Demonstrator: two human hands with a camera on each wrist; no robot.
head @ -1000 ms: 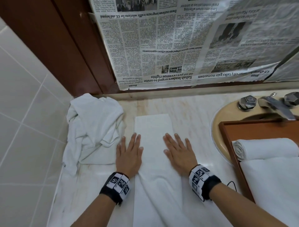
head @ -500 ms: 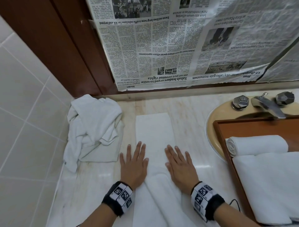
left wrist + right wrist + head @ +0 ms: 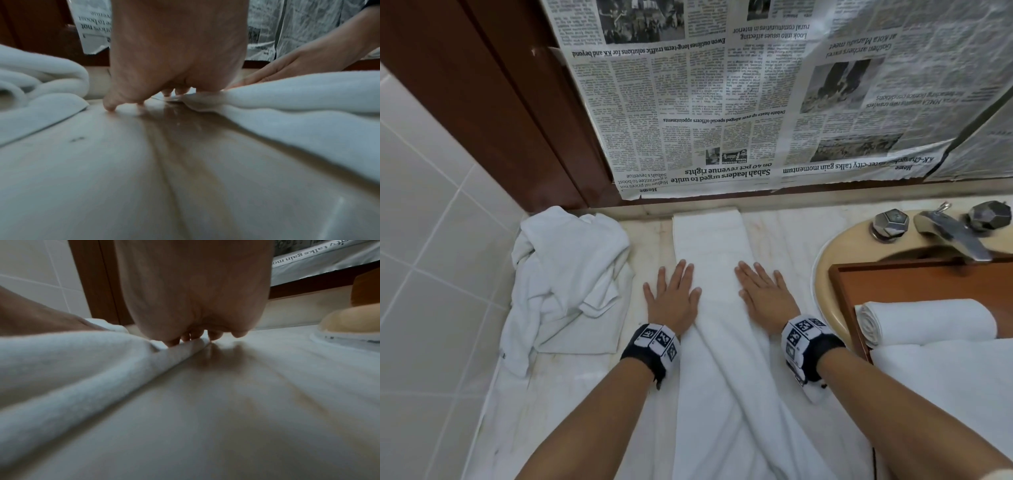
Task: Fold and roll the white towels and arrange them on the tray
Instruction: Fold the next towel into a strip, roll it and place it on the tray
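A long white towel [image 3: 710, 246], folded into a narrow strip, lies on the marble counter and runs from the back wall toward me. My left hand [image 3: 671, 298] lies flat and presses its left edge, partly on the counter. My right hand [image 3: 765, 298] lies flat on its right edge. The left wrist view shows the left hand [image 3: 176, 48] with fingertips down beside the towel [image 3: 287, 100]. The right wrist view shows the right hand [image 3: 195, 288] pressing on the towel's fold [image 3: 72, 361]. On the wooden tray [image 3: 840, 284] lie a rolled towel [image 3: 928, 322] and a flat one [image 3: 945, 394].
A heap of crumpled white towels [image 3: 565, 281] sits at the counter's left, against the tiled wall. The beige sink [image 3: 825, 263] with a metal faucet [image 3: 955, 236] is at the right, under the tray. Newspaper [image 3: 722, 102] covers the wall behind.
Both flat hands slid along the towel strip, first toward me, then a little away again. The towel's near part stays rumpled.
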